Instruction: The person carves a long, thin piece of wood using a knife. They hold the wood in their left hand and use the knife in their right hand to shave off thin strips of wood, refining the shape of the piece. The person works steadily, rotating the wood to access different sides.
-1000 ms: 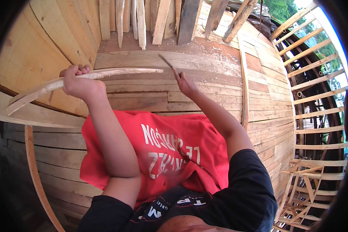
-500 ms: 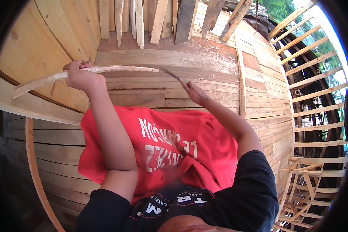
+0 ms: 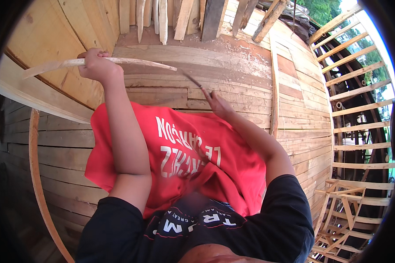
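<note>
My left hand [image 3: 96,66] is closed around a long, slightly curved pale wooden strip [image 3: 138,62], gripping it left of its middle. The strip runs crosswise above the floorboards, and its far-left end is blurred. In my right hand [image 3: 220,106] is a knife [image 3: 193,80] with a thin dark blade; its handle is mostly hidden by the fingers. The blade points up and left. Its tip lies close to the strip's right end with a small gap in view. A red cloth with white lettering [image 3: 136,122] covers my lap.
Several wooden slats [image 3: 163,22] stand at the far side, with pale shavings [image 3: 245,63] scattered on the plank floor [image 3: 153,97] nearby. Large boards [image 3: 44,35] rise at the left. A slatted wooden railing [image 3: 360,109] curves along the right.
My left hand has moved farther away, and the strip's left end has swung up. The knife stays near the strip's right end. The whole view has shifted slightly.
</note>
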Available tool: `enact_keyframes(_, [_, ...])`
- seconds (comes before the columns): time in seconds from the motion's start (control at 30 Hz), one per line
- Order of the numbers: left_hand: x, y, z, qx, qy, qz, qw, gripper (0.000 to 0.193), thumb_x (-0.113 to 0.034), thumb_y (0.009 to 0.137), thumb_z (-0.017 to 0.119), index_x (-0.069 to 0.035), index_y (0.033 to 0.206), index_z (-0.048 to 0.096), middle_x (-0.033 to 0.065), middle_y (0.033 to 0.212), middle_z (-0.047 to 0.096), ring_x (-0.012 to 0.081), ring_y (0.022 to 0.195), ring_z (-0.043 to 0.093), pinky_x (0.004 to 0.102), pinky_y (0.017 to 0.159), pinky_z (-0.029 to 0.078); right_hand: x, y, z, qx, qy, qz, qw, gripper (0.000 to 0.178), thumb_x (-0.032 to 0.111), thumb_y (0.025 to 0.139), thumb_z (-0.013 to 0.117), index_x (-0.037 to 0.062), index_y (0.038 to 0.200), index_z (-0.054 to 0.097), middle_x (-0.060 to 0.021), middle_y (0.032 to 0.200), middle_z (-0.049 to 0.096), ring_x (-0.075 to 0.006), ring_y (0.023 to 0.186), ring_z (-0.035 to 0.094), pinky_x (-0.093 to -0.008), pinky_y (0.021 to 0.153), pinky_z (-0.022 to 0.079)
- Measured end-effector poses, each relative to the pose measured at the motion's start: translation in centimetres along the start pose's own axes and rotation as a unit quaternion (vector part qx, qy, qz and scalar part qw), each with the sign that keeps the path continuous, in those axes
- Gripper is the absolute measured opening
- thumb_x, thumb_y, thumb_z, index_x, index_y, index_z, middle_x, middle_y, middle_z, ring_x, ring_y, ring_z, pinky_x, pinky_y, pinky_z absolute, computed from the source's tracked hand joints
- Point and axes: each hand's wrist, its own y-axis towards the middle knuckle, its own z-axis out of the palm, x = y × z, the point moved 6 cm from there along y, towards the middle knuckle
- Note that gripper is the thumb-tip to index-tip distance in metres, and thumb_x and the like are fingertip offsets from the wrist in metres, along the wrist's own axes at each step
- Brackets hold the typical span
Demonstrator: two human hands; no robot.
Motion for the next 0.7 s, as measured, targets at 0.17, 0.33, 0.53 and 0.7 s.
enact_keyframes(0.17, [-1.2, 0.2, -0.3, -0.013, -0.011, 0.012, 1.0, 0.016, 0.004, 0.068, 0.052, -0.006, 0.067, 0.039, 0.0029, 0.063, 0.038, 0.0164, 0.053, 0.04, 0.03, 0.053, 0.039, 6.4, -0.4, 1.8, 0.086, -0.054, -0.152, 0.983, 0.072, 0.01, 0.094, 0.043, 0.0218, 0.157, 0.011, -0.0193, 0.108, 0.051, -0.0344, 0.085, 0.065, -0.046, 0.07, 0.055])
enact_keyframes(0.33, [-0.7, 0.8, -0.8, -0.015, -0.007, 0.017, 1.0, 0.016, 0.004, 0.067, 0.051, -0.006, 0.065, 0.039, 0.0033, 0.061, 0.037, 0.0165, 0.052, 0.04, 0.0303, 0.053, 0.039, -4.1, 1.1, 2.4, 0.003, -0.103, 0.138, 0.985, 0.071, 0.003, 0.092, 0.044, 0.012, 0.156, 0.016, -0.0224, 0.103, 0.052, -0.0339, 0.074, 0.065, -0.0414, 0.057, 0.055])
enact_keyframes(0.53, [-0.8, 1.1, -1.3, -0.024, -0.021, 0.009, 0.999, 0.019, 0.004, 0.067, 0.051, -0.007, 0.064, 0.035, 0.0028, 0.064, 0.037, 0.015, 0.054, 0.036, 0.0293, 0.052, 0.033, 0.8, -0.5, 0.3, 0.105, -0.025, -0.078, 0.991, 0.071, 0.004, 0.094, 0.041, 0.0225, 0.157, 0.013, -0.0226, 0.105, 0.051, -0.0397, 0.089, 0.063, -0.0452, 0.075, 0.055])
enact_keyframes(0.7, [-0.6, 1.0, -1.3, -0.024, -0.022, -0.009, 0.999, 0.02, 0.004, 0.067, 0.05, -0.008, 0.063, 0.034, 0.0026, 0.064, 0.036, 0.0146, 0.054, 0.035, 0.0295, 0.051, 0.033, -3.6, -4.2, 1.9, 0.144, -0.054, -0.051, 0.987, 0.074, 0.005, 0.095, 0.04, 0.0279, 0.157, 0.008, -0.0231, 0.111, 0.051, -0.0397, 0.095, 0.063, -0.0459, 0.081, 0.054])
